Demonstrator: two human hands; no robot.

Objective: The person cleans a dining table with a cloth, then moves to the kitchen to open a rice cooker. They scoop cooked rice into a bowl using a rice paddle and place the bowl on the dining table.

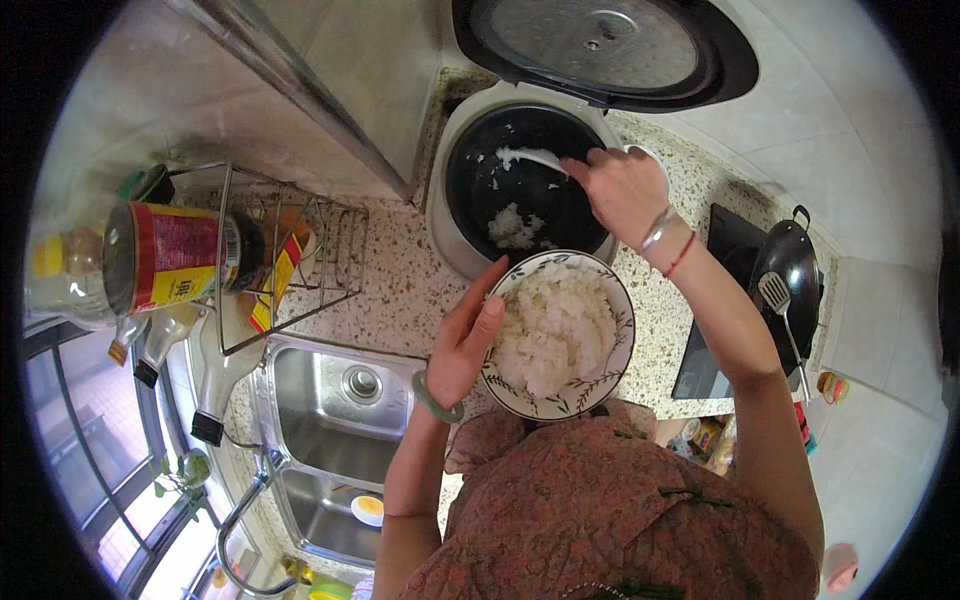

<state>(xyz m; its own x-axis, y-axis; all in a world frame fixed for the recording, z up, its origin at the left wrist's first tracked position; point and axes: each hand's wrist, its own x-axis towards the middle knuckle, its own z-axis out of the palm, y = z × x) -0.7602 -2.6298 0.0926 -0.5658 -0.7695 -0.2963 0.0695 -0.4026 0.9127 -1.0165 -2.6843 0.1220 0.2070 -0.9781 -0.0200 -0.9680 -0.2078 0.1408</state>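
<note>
Reddish-brown floral fabric spans the foreground; beyond it, the left hand clasps a round white leaf-patterned bowl heaped with white rice at the near edge of an open white black-lined rice cooker, over which the right hand grips a white paddle

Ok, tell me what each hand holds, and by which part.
The left hand holds the patterned bowl by its left rim; the right hand holds the white utensil by its handle end.
</note>
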